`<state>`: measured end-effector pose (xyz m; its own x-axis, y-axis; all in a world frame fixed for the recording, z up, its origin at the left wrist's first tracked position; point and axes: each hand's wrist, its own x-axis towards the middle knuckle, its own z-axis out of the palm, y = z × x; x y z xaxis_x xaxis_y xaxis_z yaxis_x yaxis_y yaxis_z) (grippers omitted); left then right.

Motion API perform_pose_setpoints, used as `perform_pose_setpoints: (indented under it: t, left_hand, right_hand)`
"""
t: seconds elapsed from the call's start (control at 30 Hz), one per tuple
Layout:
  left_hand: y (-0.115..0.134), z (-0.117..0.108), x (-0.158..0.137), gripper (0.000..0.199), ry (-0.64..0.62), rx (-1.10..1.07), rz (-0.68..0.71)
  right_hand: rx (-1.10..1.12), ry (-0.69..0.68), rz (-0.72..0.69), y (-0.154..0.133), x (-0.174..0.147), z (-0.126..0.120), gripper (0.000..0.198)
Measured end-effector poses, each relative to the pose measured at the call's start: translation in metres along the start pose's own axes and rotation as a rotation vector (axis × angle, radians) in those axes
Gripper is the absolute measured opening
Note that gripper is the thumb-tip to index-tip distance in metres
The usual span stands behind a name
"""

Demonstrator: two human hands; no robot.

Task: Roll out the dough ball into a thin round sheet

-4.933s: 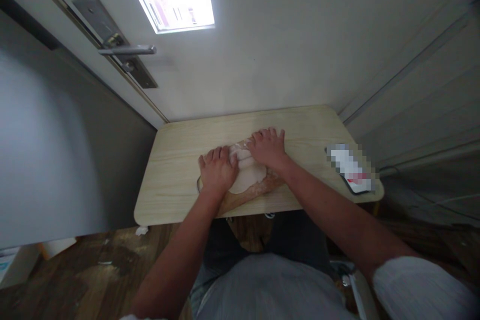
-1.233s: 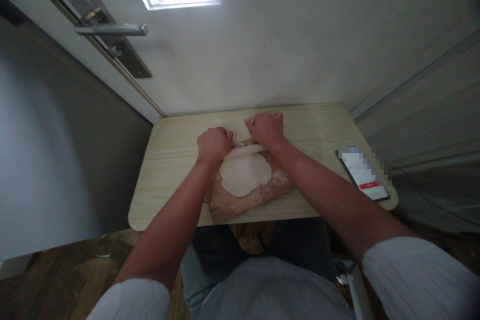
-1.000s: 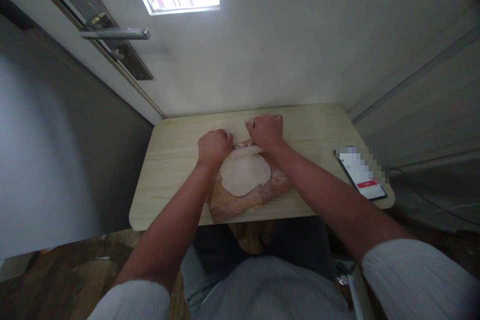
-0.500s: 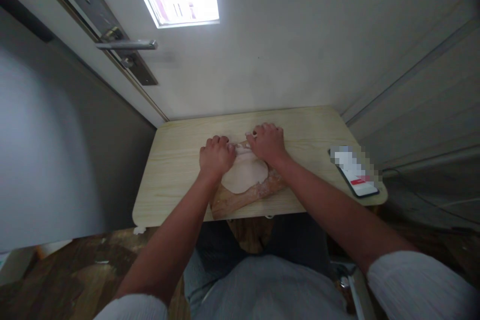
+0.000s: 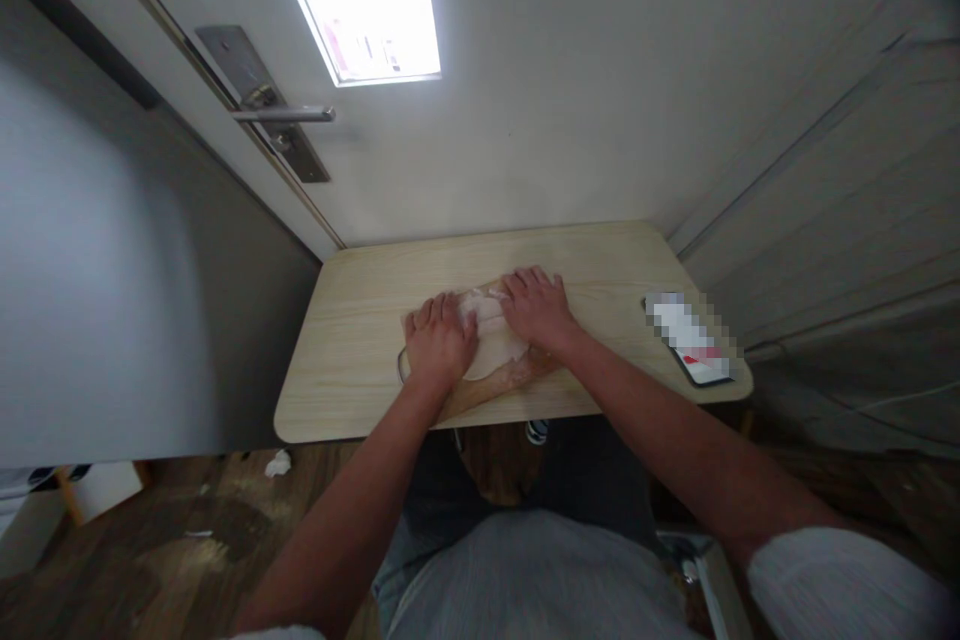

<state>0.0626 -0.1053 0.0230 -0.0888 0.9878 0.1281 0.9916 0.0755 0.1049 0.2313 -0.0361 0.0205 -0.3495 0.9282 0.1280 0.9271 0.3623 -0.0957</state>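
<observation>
A pale, flattened sheet of dough [image 5: 491,350] lies on a wooden board [image 5: 487,392] dusted with white flour. My left hand [image 5: 439,335] rests on the left side of the dough, fingers pointing away from me and laid out over it. On the far right part of the dough lies my right hand [image 5: 537,305], its fingers also stretched forward. The dough's far edge between the hands looks uneven and slightly folded. Both palms cover part of the sheet, so what lies under them is hidden.
The board sits on a small light-wood table [image 5: 352,340] against a white door with a metal handle [image 5: 289,114]. A phone [image 5: 694,345] lies at the table's right end. Crumpled white tissue [image 5: 278,463] is on the floor at left. A curved metal handle [image 5: 400,367] shows beside the board.
My fingers were curled at the dough's far edge; now they lie flatter on it, and my hands sit slightly nearer to me. The view has shifted a little.
</observation>
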Motion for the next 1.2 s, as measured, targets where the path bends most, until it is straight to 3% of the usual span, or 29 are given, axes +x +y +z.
perform_pose_setpoints:
  t: [0.5,1.2]
  left_hand:
    - [-0.002,-0.007,0.031,0.052,-0.067,0.038,-0.019]
    - [-0.01,-0.001,0.055,0.048,-0.081,0.001,-0.015]
  right_hand:
    - [0.021,0.07,0.038,0.0,0.024,0.003,0.044]
    - [-0.007,0.034,0.132,-0.006,0.045,0.0,0.055]
